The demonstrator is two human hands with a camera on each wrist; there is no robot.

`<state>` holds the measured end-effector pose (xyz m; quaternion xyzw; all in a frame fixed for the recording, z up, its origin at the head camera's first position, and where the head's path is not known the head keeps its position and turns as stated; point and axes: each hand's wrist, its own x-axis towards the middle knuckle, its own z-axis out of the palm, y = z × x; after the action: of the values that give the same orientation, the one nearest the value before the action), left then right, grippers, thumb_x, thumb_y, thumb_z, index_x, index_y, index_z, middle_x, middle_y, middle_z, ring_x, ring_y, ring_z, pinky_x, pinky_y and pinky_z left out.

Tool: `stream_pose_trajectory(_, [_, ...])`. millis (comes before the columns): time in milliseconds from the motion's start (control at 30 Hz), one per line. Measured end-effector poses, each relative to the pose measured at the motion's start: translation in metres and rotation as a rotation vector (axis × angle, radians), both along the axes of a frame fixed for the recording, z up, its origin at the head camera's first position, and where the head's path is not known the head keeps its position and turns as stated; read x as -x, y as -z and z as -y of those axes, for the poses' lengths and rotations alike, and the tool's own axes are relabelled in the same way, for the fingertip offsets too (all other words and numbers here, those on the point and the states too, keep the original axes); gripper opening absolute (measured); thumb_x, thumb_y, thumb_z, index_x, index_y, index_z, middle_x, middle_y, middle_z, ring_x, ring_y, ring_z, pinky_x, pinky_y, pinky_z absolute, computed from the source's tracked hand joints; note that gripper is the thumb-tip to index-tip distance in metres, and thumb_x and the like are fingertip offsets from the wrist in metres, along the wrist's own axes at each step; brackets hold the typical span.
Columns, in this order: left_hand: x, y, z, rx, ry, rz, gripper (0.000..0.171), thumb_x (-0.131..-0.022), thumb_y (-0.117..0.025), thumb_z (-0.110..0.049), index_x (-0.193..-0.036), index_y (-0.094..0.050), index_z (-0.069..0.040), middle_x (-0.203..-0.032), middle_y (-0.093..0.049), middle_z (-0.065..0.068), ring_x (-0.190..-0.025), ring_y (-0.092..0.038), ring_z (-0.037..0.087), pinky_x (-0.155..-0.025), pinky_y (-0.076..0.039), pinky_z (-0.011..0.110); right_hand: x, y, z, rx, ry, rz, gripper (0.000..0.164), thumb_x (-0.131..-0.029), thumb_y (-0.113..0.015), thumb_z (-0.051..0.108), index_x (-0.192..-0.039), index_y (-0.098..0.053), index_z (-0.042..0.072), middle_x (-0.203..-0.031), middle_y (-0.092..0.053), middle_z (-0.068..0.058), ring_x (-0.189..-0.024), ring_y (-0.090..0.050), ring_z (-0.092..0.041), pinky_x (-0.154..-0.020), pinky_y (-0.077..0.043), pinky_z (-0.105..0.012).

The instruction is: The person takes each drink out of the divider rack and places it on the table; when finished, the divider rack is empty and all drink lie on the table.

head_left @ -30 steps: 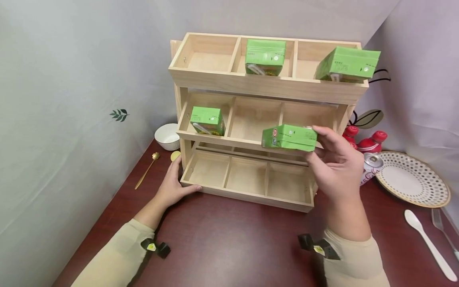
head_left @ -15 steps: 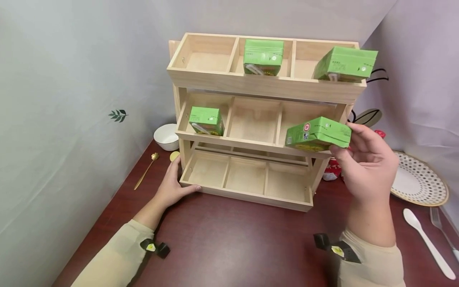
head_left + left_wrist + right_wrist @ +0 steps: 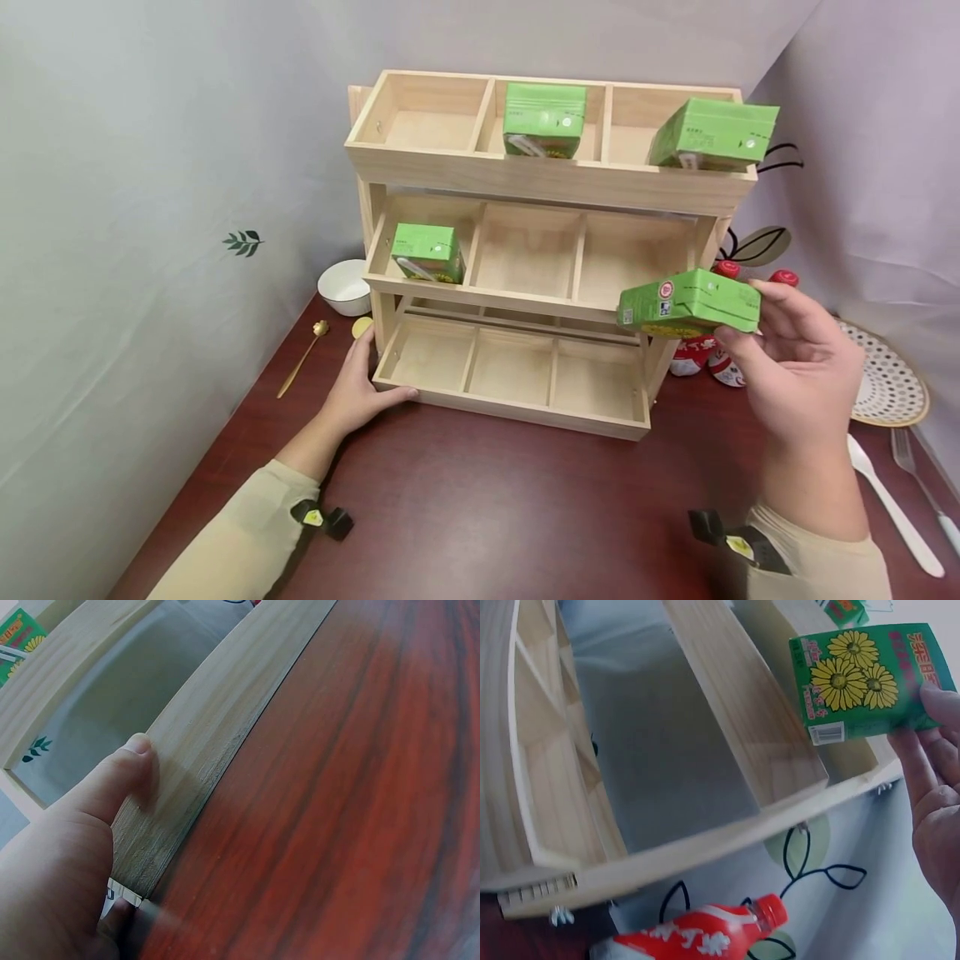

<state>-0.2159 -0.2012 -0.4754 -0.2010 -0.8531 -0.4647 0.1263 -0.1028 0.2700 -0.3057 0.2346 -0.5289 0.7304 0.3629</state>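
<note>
My right hand (image 3: 813, 375) pinches one end of a green drink carton (image 3: 690, 307) between thumb and fingers. The carton lies tipped on its side in front of the right end of the wooden rack's (image 3: 540, 177) middle tier. In the right wrist view, yellow flowers show on the carton's face (image 3: 851, 679). At the rack's lower left corner my left hand (image 3: 358, 396) grips it, the thumb (image 3: 112, 780) on the front board and the fingers round the side. Other green cartons stand in the top middle (image 3: 543, 121), top right (image 3: 712, 133) and middle-tier left (image 3: 427, 250) compartments.
Red-capped bottles (image 3: 727, 268) stand behind the rack's right side, near a dotted plate (image 3: 892, 383). A white spoon (image 3: 896, 508) and a fork (image 3: 926, 483) lie at the right. Left of the rack are a white bowl (image 3: 345, 287) and a gold spoon (image 3: 303, 358).
My right hand has moved to the right with the drink carton, then slightly down, away from the middle tier's front. The left hand keeps its place on the rack.
</note>
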Motion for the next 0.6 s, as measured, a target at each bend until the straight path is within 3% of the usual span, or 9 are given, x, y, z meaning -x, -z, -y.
stream_pose_trajectory(300, [0.0, 0.0, -0.001, 0.002, 0.007, 0.01, 0.121, -0.058, -0.094, -0.034, -0.154, -0.02, -0.029, -0.143, -0.036, 0.006, -0.128, -0.037, 0.023, -0.1, -0.036, 0.046, -0.016, 0.008, -0.029, 0.014, -0.066, -0.013, 0.051, -0.065, -0.057, -0.038, -0.114, -0.046, -0.032, -0.109, -0.062, -0.034, -0.094, -0.067, -0.031, -0.077, -0.054, -0.028])
stream_pose_trajectory(500, [0.0, 0.0, 0.0, -0.007, -0.009, 0.017, 0.121, -0.057, -0.095, -0.032, -0.153, -0.021, -0.031, -0.142, -0.036, 0.004, -0.127, -0.038, 0.021, -0.1, -0.037, 0.044, -0.021, 0.011, -0.046, -0.122, 0.001, 0.031, 0.052, -0.062, -0.061, -0.037, -0.112, -0.048, -0.031, -0.108, -0.064, -0.031, -0.095, -0.068, -0.028, -0.074, -0.054, -0.024])
stream_pose_trajectory(600, [0.0, 0.001, -0.001, -0.011, 0.0, 0.021, 0.12, -0.058, -0.095, -0.031, -0.153, -0.021, -0.031, -0.142, -0.036, 0.004, -0.126, -0.039, 0.021, -0.098, -0.039, 0.042, -0.02, 0.015, -0.054, -0.171, -0.011, 0.058, 0.053, -0.061, -0.061, -0.039, -0.112, -0.048, -0.031, -0.11, -0.064, -0.031, -0.098, -0.067, -0.027, -0.074, -0.054, -0.024])
